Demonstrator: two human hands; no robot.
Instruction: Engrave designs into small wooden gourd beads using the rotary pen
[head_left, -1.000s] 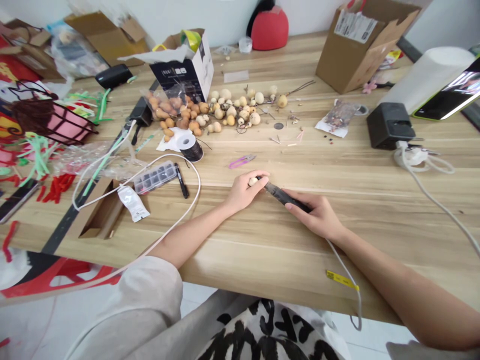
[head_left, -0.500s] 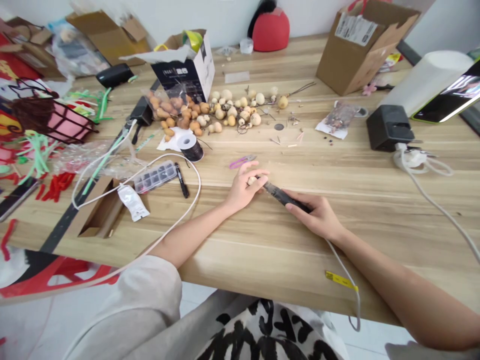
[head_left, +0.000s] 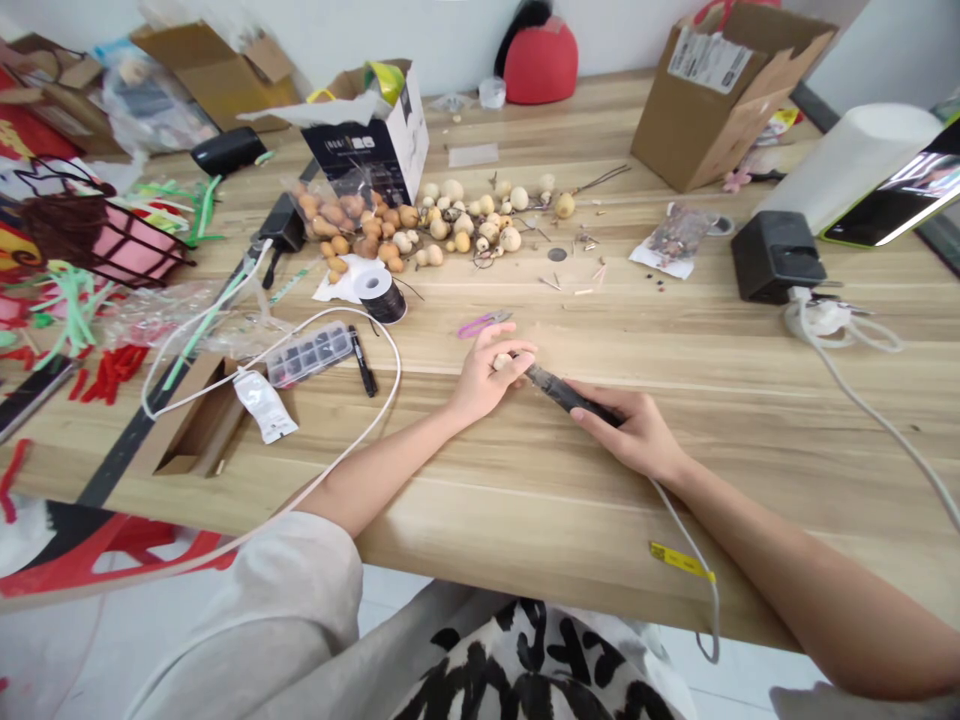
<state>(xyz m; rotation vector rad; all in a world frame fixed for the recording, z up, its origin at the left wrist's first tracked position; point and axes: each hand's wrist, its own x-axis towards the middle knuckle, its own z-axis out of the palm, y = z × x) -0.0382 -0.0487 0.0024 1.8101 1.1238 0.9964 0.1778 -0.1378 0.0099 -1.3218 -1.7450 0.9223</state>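
Note:
My left hand [head_left: 484,378] rests on the wooden table [head_left: 525,480] and pinches a small pale gourd [head_left: 502,361] between thumb and fingers. My right hand [head_left: 637,430] grips a dark corded pen-shaped tool [head_left: 562,393] whose tip points at the gourd and touches it. The tool's white cord [head_left: 694,560] runs off the table's near edge, with a yellow tag on it. A purple snipper [head_left: 484,322] lies just beyond my left hand.
A pile of pale and orange gourds [head_left: 420,225] lies mid-table by a dark box [head_left: 371,140]. A spool of black cord [head_left: 384,297], a bead case [head_left: 311,352], a black marker [head_left: 364,362] and a white cable loop lie left. A cardboard box [head_left: 720,85] and black charger [head_left: 776,255] stand right.
Almost nothing has moved. My left fingers have shifted slightly on the gourd, and the view has drifted a little.

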